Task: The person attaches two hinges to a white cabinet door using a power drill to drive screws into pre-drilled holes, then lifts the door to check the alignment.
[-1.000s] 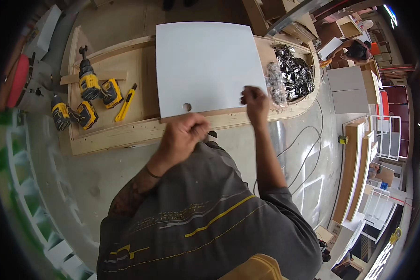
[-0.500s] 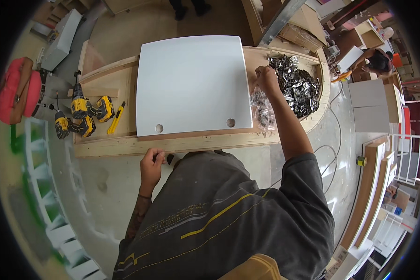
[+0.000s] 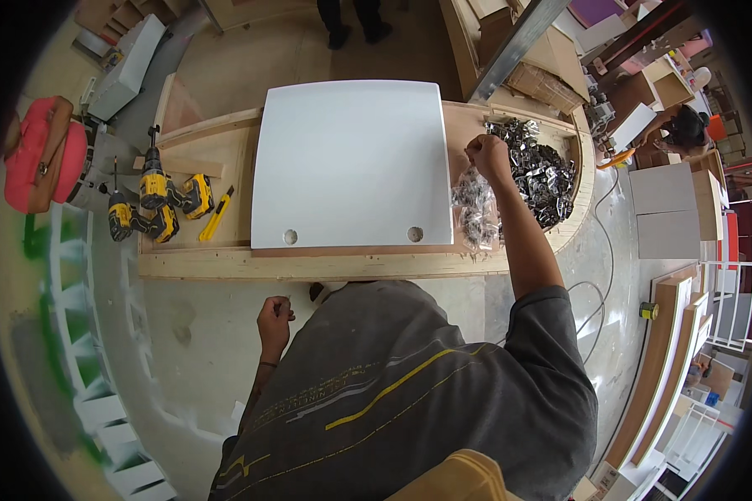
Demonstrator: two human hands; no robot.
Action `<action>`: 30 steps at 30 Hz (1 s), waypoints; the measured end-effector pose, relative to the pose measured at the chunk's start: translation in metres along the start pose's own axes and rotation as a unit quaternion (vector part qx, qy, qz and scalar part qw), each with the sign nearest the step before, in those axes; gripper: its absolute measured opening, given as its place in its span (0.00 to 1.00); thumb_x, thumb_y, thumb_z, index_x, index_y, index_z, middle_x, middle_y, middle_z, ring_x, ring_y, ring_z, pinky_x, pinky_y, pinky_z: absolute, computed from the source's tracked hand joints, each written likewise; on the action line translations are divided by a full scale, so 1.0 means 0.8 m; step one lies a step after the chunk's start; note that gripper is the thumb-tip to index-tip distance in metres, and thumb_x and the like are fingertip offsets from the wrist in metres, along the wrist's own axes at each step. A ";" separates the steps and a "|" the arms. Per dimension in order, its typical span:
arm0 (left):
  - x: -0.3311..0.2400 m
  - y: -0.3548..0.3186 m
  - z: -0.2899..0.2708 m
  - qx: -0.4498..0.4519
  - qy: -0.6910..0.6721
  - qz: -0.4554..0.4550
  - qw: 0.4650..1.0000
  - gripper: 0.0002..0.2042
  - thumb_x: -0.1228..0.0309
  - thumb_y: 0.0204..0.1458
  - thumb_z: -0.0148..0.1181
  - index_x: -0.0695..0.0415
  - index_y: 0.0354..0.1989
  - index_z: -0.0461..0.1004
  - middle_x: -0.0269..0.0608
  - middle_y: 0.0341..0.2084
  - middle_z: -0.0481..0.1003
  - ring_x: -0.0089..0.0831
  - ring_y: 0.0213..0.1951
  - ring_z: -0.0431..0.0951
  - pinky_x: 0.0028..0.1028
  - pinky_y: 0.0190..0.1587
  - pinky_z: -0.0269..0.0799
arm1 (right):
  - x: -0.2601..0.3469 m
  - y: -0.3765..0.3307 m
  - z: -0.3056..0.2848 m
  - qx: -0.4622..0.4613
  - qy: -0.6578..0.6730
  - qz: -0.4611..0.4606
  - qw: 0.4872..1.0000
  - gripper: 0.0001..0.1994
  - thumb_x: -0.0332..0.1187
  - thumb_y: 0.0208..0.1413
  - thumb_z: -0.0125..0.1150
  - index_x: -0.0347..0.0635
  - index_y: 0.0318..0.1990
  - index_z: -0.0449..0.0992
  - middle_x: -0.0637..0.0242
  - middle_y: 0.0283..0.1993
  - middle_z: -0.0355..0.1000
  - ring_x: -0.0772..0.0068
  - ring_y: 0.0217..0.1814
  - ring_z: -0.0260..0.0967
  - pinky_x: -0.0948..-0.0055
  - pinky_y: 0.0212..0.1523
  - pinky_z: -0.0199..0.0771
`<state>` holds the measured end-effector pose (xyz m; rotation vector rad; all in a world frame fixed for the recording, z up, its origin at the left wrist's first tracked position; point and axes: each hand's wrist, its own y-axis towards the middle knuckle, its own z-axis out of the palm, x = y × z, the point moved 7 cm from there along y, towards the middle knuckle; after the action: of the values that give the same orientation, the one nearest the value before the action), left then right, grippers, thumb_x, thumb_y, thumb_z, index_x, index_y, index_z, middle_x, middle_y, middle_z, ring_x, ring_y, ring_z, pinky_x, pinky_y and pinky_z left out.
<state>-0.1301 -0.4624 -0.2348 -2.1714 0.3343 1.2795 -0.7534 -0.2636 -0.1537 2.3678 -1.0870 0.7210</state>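
Note:
A white panel (image 3: 351, 167) lies flat on the wooden frame bench (image 3: 326, 265), with two round holes (image 3: 290, 237) near its front edge. Beyond the panel's right edge my right hand (image 3: 489, 159) has its fingertips pinched together; what they hold, if anything, is too small to make out. Right below those fingers lies a clear plastic bag (image 3: 476, 213) of small hardware. A heap of shiny metal hinges (image 3: 543, 179) sits beside the right forearm. My left hand (image 3: 275, 324) hangs in front of the bench, fingers curled, their inside hidden.
Yellow and black cordless drills (image 3: 154, 188) stand at the bench's left, beside a yellow utility knife (image 3: 217, 215). A metal post (image 3: 514, 46) and cardboard (image 3: 547, 83) are behind. A cable (image 3: 606, 213) runs over the floor at right. Other people are at the far side and far right.
The view has shifted slightly, so the bench sits lower in the picture. My left hand has drawn back from the bench's front edge. The right hand stays near the bag, fingers pinched.

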 end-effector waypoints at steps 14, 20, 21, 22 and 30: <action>0.238 0.005 -0.135 -0.021 0.095 0.013 0.995 0.09 0.72 0.60 0.55 0.68 0.36 0.76 0.45 0.26 0.76 0.32 0.28 0.81 0.32 0.30 0.80 | 0.006 -0.010 0.000 -0.078 -0.102 0.057 0.990 0.08 0.32 0.49 0.69 0.37 0.34 0.84 0.52 0.34 0.82 0.53 0.37 0.82 0.61 0.43 0.81; 0.246 -0.036 -0.165 0.015 0.298 -0.069 0.952 0.16 0.67 0.54 0.53 0.63 0.17 0.74 0.48 0.15 0.74 0.38 0.24 0.79 0.42 0.29 0.73 | -0.013 -0.019 0.000 -0.079 -0.130 0.065 0.986 0.09 0.36 0.50 0.68 0.38 0.33 0.84 0.52 0.33 0.81 0.53 0.36 0.81 0.58 0.42 0.80; 0.255 -0.041 -0.168 0.018 0.296 -0.069 0.953 0.16 0.67 0.54 0.53 0.63 0.17 0.74 0.48 0.15 0.74 0.38 0.24 0.79 0.42 0.29 0.73 | -0.010 -0.019 -0.002 -0.094 -0.159 0.075 0.980 0.09 0.36 0.50 0.69 0.39 0.33 0.84 0.52 0.33 0.81 0.52 0.36 0.81 0.58 0.42 0.80; 0.270 -0.049 -0.172 0.011 0.327 -0.060 0.943 0.15 0.67 0.52 0.53 0.62 0.17 0.74 0.50 0.16 0.74 0.41 0.23 0.77 0.43 0.29 0.72 | 0.004 -0.019 0.005 -0.094 -0.135 0.071 0.984 0.09 0.35 0.49 0.69 0.40 0.33 0.84 0.53 0.34 0.81 0.51 0.37 0.81 0.57 0.42 0.80; 0.255 -0.039 -0.153 0.024 0.290 -0.072 0.954 0.13 0.67 0.51 0.53 0.63 0.21 0.76 0.51 0.17 0.73 0.44 0.23 0.77 0.44 0.31 0.71 | 0.031 -0.026 0.015 -0.037 -0.210 -0.007 0.977 0.06 0.34 0.51 0.67 0.43 0.34 0.84 0.54 0.36 0.81 0.47 0.40 0.80 0.56 0.43 0.80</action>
<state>0.0749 -0.4954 -0.3544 -2.4421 0.4200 0.5257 -0.7200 -0.2718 -0.1515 2.5224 -1.2341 0.1690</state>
